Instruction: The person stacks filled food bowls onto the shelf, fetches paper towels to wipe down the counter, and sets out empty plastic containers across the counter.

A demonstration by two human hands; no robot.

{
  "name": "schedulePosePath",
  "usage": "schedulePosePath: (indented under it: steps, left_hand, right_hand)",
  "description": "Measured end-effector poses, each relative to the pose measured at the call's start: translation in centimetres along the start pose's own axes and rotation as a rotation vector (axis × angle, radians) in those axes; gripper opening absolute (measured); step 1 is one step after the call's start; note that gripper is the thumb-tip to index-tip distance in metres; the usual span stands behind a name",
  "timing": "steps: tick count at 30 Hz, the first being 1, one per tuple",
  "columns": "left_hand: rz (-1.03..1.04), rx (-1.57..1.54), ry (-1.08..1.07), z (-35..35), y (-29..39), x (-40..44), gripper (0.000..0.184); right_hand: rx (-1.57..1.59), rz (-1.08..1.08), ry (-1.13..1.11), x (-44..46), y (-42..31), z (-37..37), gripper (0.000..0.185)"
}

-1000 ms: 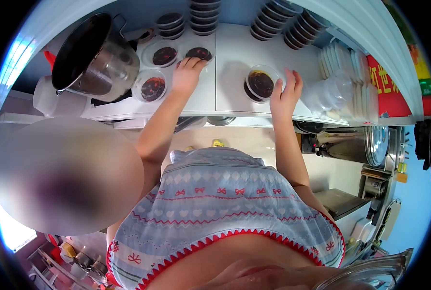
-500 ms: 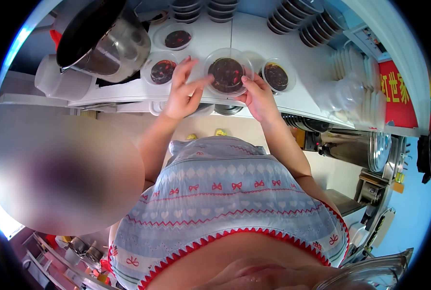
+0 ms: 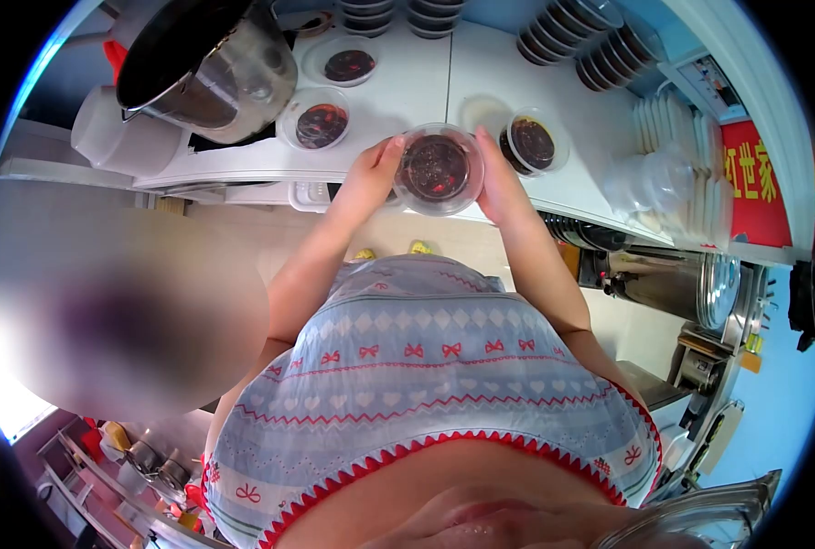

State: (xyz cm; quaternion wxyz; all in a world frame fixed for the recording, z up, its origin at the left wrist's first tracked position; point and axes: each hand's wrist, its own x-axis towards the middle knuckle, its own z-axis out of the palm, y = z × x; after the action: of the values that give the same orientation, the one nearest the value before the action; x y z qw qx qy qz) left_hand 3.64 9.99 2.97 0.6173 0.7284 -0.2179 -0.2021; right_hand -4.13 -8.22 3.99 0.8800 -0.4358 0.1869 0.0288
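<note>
A round clear tub [image 3: 439,169] with dark contents and red bits is held between both hands, near the counter's front edge. My left hand [image 3: 369,181] grips its left side, thumb at the rim. Around its right side my right hand [image 3: 502,179] is closed. Just right of that hand, another dark-filled tub [image 3: 532,143] sits on the white counter [image 3: 407,82]. Two more filled tubs stand to the left, one nearer [image 3: 321,125] and one farther back [image 3: 349,67].
A large metal pot [image 3: 229,78] and a white plastic container [image 3: 119,133] stand at the left. Stacked filled tubs [image 3: 563,32] line the back. Clear lids or cups [image 3: 650,183] and white boxes [image 3: 691,137] are at the right, beside a red sign [image 3: 752,183].
A tub from the back left of the counter has come forward to the front edge. My left hand, open half a second ago, now grips it along with my right hand.
</note>
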Motion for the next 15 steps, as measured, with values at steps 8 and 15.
schedulePosePath:
  steps: [8, 15]
  left_hand:
    - [-0.197, -0.344, -0.038, 1.4, -0.2, 1.8, 0.055]
    - [-0.3, -0.16, -0.205, 1.2, 0.1, 2.8, 0.054]
  right_hand:
    - [-0.21, -0.154, 0.18, 1.1, 2.9, -1.2, 0.058]
    - [-0.277, 0.055, 0.098, -0.4, -1.5, 0.4, 0.063]
